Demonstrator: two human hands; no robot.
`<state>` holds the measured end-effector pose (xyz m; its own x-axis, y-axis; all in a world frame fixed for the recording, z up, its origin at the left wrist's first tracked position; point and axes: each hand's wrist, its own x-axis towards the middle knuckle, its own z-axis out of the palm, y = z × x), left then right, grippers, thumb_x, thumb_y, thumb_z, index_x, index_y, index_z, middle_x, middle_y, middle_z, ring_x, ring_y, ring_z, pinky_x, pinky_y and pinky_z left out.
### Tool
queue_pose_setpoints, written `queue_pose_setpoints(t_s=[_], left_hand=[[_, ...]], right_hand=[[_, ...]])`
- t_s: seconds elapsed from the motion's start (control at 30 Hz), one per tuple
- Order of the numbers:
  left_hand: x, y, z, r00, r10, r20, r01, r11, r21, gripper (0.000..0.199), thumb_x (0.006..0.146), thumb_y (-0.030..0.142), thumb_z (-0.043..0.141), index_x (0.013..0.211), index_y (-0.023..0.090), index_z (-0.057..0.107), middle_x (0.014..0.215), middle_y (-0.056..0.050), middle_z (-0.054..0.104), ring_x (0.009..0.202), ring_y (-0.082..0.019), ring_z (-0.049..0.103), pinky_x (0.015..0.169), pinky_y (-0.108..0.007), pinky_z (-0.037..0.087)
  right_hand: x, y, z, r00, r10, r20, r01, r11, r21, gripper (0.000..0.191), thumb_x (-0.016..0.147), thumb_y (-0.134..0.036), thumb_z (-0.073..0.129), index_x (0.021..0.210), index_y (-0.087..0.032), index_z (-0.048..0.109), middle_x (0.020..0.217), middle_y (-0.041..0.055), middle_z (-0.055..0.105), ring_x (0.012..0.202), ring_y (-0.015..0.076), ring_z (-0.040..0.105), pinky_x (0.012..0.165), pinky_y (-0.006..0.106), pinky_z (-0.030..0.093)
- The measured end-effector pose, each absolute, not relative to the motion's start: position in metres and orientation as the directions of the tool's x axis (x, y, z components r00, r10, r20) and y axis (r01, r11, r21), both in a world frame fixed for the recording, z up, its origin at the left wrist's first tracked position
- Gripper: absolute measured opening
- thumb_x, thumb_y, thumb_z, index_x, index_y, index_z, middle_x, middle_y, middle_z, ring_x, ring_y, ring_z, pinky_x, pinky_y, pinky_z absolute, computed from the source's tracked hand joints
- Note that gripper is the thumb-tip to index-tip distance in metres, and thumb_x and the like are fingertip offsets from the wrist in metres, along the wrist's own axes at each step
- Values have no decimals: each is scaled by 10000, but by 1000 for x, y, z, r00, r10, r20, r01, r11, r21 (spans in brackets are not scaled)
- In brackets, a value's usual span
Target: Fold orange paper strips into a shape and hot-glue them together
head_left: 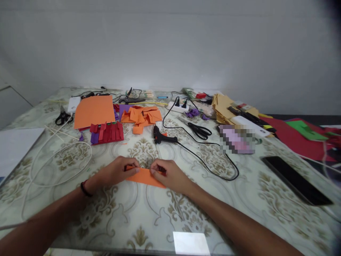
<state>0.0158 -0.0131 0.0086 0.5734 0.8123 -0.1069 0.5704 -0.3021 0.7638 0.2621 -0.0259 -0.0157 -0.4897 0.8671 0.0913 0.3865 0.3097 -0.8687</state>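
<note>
A strip of orange paper point(146, 177) lies on the patterned tablecloth between my two hands. My left hand point(119, 171) pinches its upper edge near the left end, thumb on the near side. On the right part of the same edge, my right hand point(169, 175) grips it between thumb and curled fingers. Beyond the hands rests a black glue gun point(165, 138) with its cable trailing right. Folded red paper pieces point(112, 133) and a heap of folded orange paper point(141, 116) sit farther back.
Black-handled scissors point(199, 131) lie right of the glue gun, near a white power strip point(178, 106). A dark phone point(295, 179) is at the right. Orange sheets point(94, 111) are stacked back left. A white cable point(90, 153) loops at the left.
</note>
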Motion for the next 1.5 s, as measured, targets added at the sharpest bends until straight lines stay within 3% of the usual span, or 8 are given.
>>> queue_pose_setpoints(t_s=[0.27, 0.5, 0.77, 1.03, 1.23, 1.5], left_hand=[[14, -12, 7, 543, 834, -102, 518, -236, 822, 237, 943, 316, 542, 835, 142, 660, 721, 18, 577, 663, -118, 476, 601, -227, 346], [17, -14, 7, 546, 831, -110, 536, -245, 808, 249, 944, 319, 563, 880, 139, 721, 787, -14, 685, 719, -135, 560, 645, -231, 401], [28, -28, 1, 591, 807, -8, 506, -363, 782, 185, 938, 251, 604, 907, 161, 762, 800, -17, 755, 722, -138, 637, 683, -229, 451], [29, -31, 0, 662, 745, 76, 425, -457, 781, 153, 905, 170, 598, 848, 164, 740, 742, -3, 710, 660, -112, 582, 671, -215, 434], [21, -22, 7, 660, 751, 24, 413, -390, 823, 171, 904, 198, 600, 812, 150, 736, 740, -17, 696, 681, -122, 582, 670, -222, 431], [-3, -1, 17, 612, 787, -86, 331, -156, 931, 263, 882, 336, 664, 727, 125, 699, 655, -13, 611, 640, -125, 509, 611, -238, 389]], right_hand=[[263, -25, -17, -510, 855, 88, 355, 303, -885, 72, 836, -152, 583, 777, -177, 616, 668, -29, 591, 603, 106, 497, 571, 204, 375], [262, -26, -14, -516, 851, 92, 362, 314, -878, 71, 845, -160, 585, 783, -177, 617, 666, -28, 586, 596, 107, 488, 567, 209, 371], [256, -35, -13, -496, 865, 70, 282, 237, -930, 58, 847, -196, 611, 798, -183, 640, 673, -25, 586, 616, 117, 496, 585, 219, 400], [253, -40, -13, -523, 851, 46, 257, 209, -944, 100, 734, -91, 602, 728, -191, 608, 653, -45, 555, 603, 106, 483, 574, 206, 381], [259, -35, -14, -527, 850, 9, 252, 167, -953, 94, 726, -90, 594, 739, -182, 611, 686, -32, 582, 644, 116, 503, 611, 221, 392], [267, -25, -19, -512, 858, -27, 190, 83, -978, 45, 789, -191, 646, 770, -183, 606, 693, -23, 575, 648, 123, 500, 614, 231, 399]])
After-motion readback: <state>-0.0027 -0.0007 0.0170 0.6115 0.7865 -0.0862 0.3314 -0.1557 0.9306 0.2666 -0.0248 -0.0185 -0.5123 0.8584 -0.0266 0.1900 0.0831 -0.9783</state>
